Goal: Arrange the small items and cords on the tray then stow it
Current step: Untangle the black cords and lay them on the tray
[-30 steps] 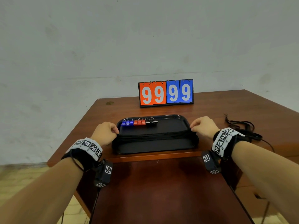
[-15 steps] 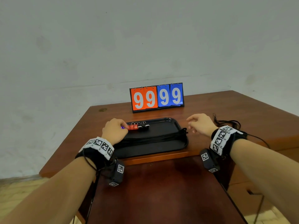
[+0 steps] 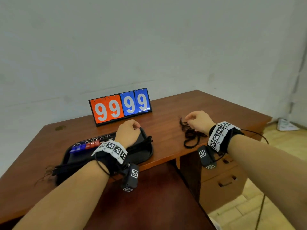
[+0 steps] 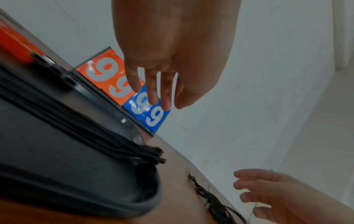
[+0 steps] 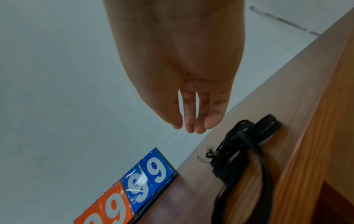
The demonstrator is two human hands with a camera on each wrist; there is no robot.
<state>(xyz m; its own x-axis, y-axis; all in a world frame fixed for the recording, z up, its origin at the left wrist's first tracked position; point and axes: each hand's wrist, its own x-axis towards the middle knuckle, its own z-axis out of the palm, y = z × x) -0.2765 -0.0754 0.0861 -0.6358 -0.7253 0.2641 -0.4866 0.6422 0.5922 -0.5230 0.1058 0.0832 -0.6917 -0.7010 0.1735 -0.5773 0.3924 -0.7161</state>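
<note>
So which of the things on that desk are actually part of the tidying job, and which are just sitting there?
Part of the job:
- black tray
- coloured clips in a row along the tray's far side
- black cords laid across the tray
- loose cords on the desk, by the right hand

Just lying about:
- flip scoreboard showing 99 99
- desk itself

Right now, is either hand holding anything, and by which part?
Nothing is held. The left hand hangs open above the tray; the right hand hovers open over the loose cords, not touching.

left hand (image 4: 172, 50) relaxed above tray (image 4: 107, 201), cords (image 4: 107, 145)
</note>
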